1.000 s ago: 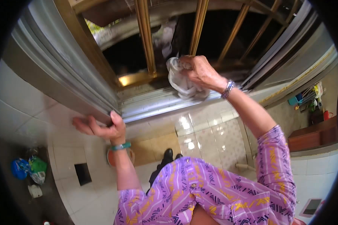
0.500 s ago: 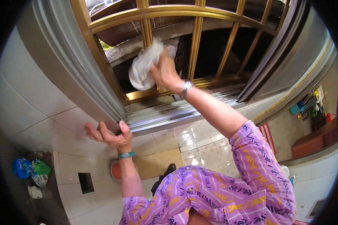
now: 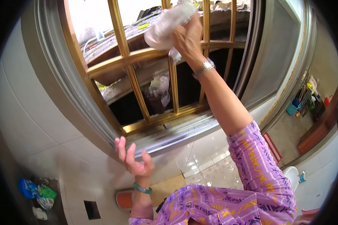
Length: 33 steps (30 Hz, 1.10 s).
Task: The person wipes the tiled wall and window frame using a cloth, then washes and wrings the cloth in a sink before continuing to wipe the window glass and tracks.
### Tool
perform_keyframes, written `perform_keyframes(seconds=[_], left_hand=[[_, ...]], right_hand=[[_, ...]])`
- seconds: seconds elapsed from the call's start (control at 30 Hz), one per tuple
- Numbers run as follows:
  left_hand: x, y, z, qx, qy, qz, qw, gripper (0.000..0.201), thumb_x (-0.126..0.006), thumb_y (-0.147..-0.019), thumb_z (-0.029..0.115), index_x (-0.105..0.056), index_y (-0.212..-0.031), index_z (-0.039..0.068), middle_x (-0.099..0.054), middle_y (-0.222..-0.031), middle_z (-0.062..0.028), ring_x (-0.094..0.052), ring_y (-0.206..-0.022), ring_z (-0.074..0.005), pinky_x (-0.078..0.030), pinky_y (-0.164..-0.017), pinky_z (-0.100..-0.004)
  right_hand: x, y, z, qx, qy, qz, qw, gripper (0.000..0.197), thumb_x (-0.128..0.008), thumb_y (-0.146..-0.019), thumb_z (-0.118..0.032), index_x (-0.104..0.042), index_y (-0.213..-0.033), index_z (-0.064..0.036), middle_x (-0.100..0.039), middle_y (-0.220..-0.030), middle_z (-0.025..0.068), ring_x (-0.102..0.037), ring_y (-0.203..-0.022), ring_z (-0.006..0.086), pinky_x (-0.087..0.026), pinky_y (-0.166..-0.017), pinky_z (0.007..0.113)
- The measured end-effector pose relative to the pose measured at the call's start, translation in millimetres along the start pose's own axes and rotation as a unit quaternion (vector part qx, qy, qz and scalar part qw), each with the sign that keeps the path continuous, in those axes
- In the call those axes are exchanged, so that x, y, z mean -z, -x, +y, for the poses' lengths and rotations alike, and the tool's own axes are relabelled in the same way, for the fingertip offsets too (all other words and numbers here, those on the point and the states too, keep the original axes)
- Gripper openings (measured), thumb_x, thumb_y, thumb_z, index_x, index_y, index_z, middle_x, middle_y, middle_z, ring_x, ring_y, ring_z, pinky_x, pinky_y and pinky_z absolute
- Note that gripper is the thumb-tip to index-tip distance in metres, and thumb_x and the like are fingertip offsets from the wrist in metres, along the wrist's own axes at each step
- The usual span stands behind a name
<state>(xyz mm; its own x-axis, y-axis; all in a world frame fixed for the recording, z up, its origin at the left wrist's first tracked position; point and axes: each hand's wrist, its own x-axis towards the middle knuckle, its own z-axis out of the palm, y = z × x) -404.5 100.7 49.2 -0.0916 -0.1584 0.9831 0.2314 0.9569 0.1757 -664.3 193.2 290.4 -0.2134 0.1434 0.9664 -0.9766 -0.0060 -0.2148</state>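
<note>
White rag (image 3: 165,30) is clamped in the right hand (image 3: 188,38) by the gold window bars (image 3: 118,28); left hand (image 3: 139,165)'s just held out, fingers apart.

White cloth (image 3: 165,32), crumpled and bunched, up high on the gold grille (image 3: 173,86) now, covering part of an upright! Loose end dangling down at the crossbar (image 3: 142,56). And the grille stands firm, slim shiny bars, dark gaps between.
</note>
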Motion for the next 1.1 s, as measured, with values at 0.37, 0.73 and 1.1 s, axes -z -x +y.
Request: perform_keyframes(seconds=[0.37, 0.73, 1.1], left_hand=[[-122.6, -81.8, -68.5, 0.428, 0.215, -0.097, 0.872, 0.050, -0.066, -0.086, 0.026, -0.050, -0.118, -0.008, -0.059, -0.116, -0.0243, -0.056, -0.107, -0.0301, -0.041, -0.094, -0.0351], [-173.0, -63.4, -91.3, 0.339, 0.259, -0.035, 0.904, 0.035, -0.056, -0.093, 0.038, -0.047, -0.082, 0.006, -0.045, -0.058, -0.0008, -0.045, -0.048, -0.0093, -0.038, -0.043, -0.0249], [-170.0, -57.4, -108.7, 0.355, 0.136, -0.051, 0.924, 0.041, -0.053, -0.094, 0.039, -0.048, -0.087, -0.001, -0.057, -0.075, -0.0268, -0.053, -0.074, -0.0491, -0.041, -0.060, -0.0498]], right_hand=[[-3.9, 29.1, -15.8, -0.050, 0.245, -0.161, 0.955, 0.048, -0.067, -0.074, -0.008, -0.038, -0.111, 0.0035, -0.049, -0.102, 0.0290, -0.052, -0.094, 0.0489, -0.044, -0.075, 0.054], [-70.6, -165.3, 23.9, -0.006, -0.076, 0.046, 0.996, 0.031, -0.058, -0.084, -0.027, -0.056, -0.098, 0.0005, -0.063, -0.082, 0.0147, -0.063, -0.074, 0.0238, -0.052, -0.063, 0.036], [-2.8, -14.9, -29.8, -0.089, 0.327, -0.258, 0.905, 0.055, -0.071, -0.073, -0.008, -0.037, -0.110, 0.0130, -0.062, -0.084, 0.0307, -0.064, -0.088, 0.0417, -0.050, -0.074, 0.048]])
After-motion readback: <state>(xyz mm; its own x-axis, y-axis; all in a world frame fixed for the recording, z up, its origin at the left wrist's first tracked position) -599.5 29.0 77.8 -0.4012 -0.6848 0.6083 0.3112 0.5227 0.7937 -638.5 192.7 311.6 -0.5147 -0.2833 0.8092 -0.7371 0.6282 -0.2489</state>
